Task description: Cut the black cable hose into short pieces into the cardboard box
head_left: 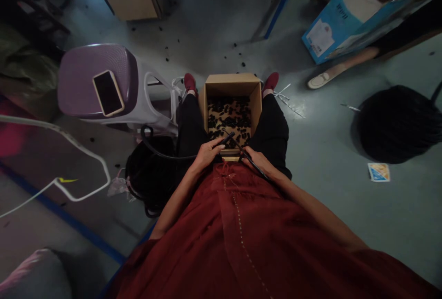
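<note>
The right hand (258, 158) hides part of a slim dark tool (256, 166), its kind hard to make out; its fingers are curled around it. The left hand (208, 152) grips a black hose (169, 155) near its end, the rest trailing toward nine o'clock. At twelve o'clock, shadow blurs small black pieces (226, 121) inside a box (256, 117).

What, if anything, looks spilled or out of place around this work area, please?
Small black bits lie scattered on the floor beyond the cardboard box, which holds similar black pieces, so they look like strays. A blue-and-orange packet also lies on the floor at right, perhaps dropped.
</note>
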The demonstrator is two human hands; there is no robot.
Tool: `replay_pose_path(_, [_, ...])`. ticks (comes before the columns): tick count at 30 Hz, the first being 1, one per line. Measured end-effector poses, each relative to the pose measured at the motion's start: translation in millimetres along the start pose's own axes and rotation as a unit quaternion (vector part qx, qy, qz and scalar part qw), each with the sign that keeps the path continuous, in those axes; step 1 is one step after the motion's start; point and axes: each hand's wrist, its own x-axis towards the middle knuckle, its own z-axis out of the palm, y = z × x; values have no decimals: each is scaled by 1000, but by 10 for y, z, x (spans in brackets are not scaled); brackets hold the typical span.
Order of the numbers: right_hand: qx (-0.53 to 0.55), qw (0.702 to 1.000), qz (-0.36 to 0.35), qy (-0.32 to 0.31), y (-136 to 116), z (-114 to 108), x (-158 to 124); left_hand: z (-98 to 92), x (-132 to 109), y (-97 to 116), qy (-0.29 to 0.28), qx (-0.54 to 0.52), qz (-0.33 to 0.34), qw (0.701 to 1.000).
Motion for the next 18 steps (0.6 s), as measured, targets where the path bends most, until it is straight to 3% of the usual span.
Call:
replay_pose_path(4, [-10,1000,-3,1,54,32,21,-52,-13,53,0,98,34,995])
replay_pose_path(10, [9,999,13,39,102,35,22,-219,-81,112,11,302,46,952])
replay_pose_path(15, [18,999,15,35,101,45,29,-255,-112,-24,2,241,49,969])
replay_pose_path(18, [14,999,0,33,82,41,27,-236,-112,-37,-47,159,30,986])
